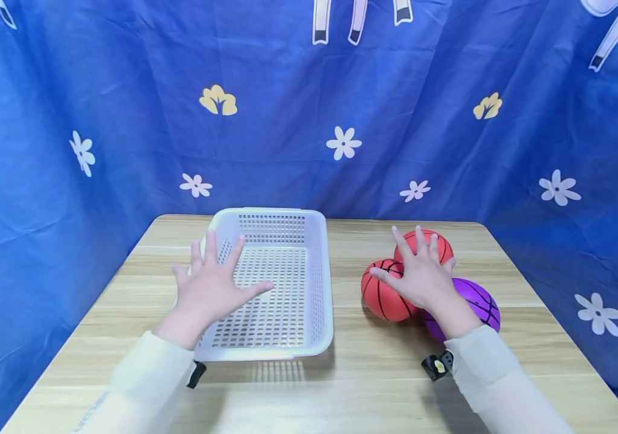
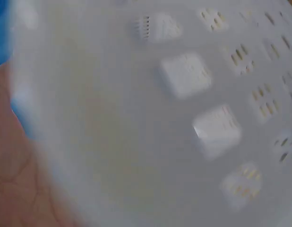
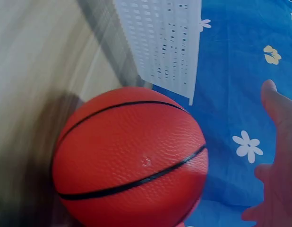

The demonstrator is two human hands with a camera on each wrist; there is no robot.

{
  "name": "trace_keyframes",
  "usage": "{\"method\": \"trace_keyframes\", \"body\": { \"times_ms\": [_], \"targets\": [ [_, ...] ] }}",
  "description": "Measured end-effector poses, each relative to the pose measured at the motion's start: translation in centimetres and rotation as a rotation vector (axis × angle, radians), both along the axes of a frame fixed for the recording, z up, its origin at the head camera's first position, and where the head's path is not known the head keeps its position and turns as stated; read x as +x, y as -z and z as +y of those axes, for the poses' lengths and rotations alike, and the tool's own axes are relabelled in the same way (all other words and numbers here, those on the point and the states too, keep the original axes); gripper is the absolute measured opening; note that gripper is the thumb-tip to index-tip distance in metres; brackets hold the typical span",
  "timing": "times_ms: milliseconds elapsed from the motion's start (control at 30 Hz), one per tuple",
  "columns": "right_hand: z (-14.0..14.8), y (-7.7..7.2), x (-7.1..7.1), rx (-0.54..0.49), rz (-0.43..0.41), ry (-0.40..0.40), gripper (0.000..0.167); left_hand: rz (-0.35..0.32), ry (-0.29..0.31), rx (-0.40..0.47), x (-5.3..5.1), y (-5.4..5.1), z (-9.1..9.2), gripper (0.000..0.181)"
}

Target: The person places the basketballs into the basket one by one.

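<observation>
Fingers spread wide, my left hand hovers over the left side of a white plastic basket, holding nothing. The left wrist view is filled by the basket's perforated wall, with part of the palm at its left edge. My right hand, also spread and holding nothing, is above three balls: a red one, another red one behind it and a purple one at the right. In the right wrist view a red ball lies beside the hand, with a gap between them.
The wooden table carries the basket at left of centre and the balls on the right. A blue curtain with white flowers surrounds its back and sides. Black wrist cameras hang under both sleeves, one by the right cuff.
</observation>
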State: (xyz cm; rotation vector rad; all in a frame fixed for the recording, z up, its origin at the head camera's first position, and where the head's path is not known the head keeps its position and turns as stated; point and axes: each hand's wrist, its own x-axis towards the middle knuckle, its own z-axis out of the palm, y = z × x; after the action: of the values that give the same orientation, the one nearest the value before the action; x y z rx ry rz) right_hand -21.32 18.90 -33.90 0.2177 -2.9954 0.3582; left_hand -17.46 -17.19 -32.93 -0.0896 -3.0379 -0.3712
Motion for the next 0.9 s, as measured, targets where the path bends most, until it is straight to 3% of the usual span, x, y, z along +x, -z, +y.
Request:
{"method": "trace_keyframes", "body": {
  "times_ms": [333, 767, 900],
  "targets": [
    [0.7, -1.6, -0.2, -0.018, 0.022, 0.014, 0.099, 0.029, -0.014, -0.028, 0.3, -2.2, -1.7, 0.115],
    [2.9, -2.5, -0.1, -0.020, 0.040, 0.044, 0.103, 0.095, -0.014, -0.029, -0.4, -3.4, -4.5, 0.113],
    [3.9, -2.6, 0.0, -0.038, 0.047, 0.058, 0.101, 0.083, -0.021, -0.031, -0.8, -3.5, -5.4, 0.113]
  ]
}}
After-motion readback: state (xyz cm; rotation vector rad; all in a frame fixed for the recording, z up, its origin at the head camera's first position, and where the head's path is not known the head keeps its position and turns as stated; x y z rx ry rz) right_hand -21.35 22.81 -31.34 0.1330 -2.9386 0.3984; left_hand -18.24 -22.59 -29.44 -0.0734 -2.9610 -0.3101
